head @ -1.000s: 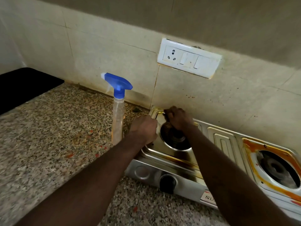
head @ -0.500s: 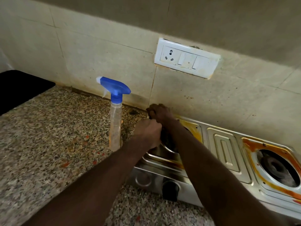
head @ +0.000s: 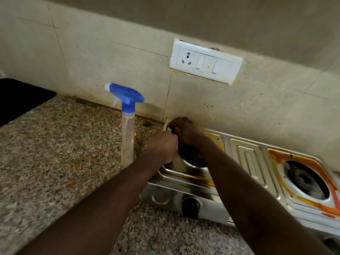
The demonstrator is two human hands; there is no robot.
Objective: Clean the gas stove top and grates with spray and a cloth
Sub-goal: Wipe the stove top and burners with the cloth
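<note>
At the stove's (head: 248, 157) far-left corner against the wall (head: 211, 111), the right hand's (head: 185, 131) fingers clutch a half-hidden dark wad (head: 172, 124), the left hand's (head: 162, 146) fingers unreadable, spray bottle (head: 127, 129) upright just left on the desk (head: 55, 144).

Speckled granite counter (head: 46, 162), reddish specks scattered across the middle. Spray bottle (head: 127, 140) stands upright on it, just left of the steel gas stove (head: 246, 159), which sits right, against the far wall. Black slab (head: 20, 96) at far left.

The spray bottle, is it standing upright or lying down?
Upright. The spray bottle stands on its base on the granite counter, blue trigger head at the top, beside the stove.
</note>
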